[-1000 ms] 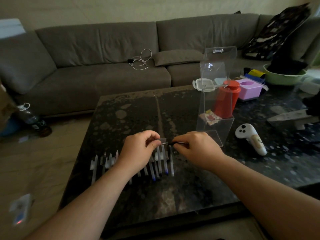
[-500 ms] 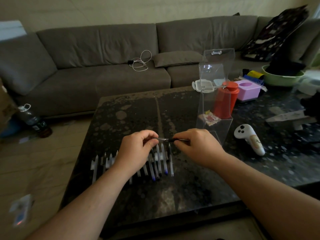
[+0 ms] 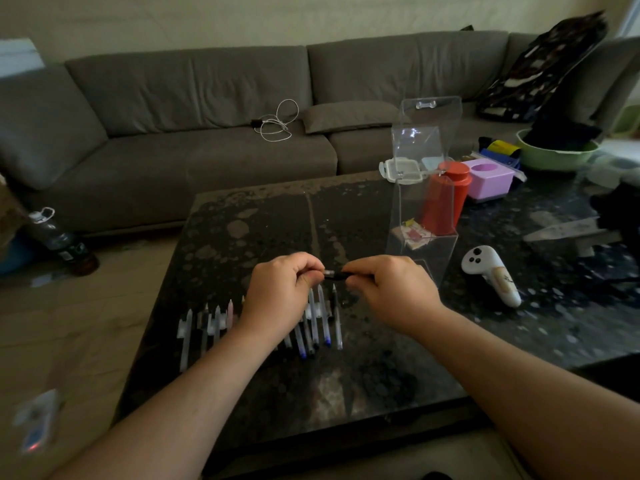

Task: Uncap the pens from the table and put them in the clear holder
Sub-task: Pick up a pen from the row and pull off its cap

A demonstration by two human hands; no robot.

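One pen (image 3: 334, 274) lies level between both hands, above the table. My left hand (image 3: 281, 293) pinches its left end, where the cap sits, and my right hand (image 3: 391, 289) grips the dark barrel. Only a short stretch of the pen shows between the fists. Under the hands, several capped pens (image 3: 313, 318) lie side by side in a row on the dark stone table (image 3: 263, 230). The clear holder (image 3: 423, 199) stands upright just behind my right hand, its lid flipped up.
A white game controller (image 3: 491, 273) lies right of the holder. Behind the holder stand a red canister (image 3: 445, 199), a purple box (image 3: 488, 180) and a small white container (image 3: 401, 169). A green bowl (image 3: 554, 155) sits far right. A grey sofa (image 3: 194, 133) runs along the back.
The hands have drawn closer together on the pen and risen slightly; less of the pen shows between them now.
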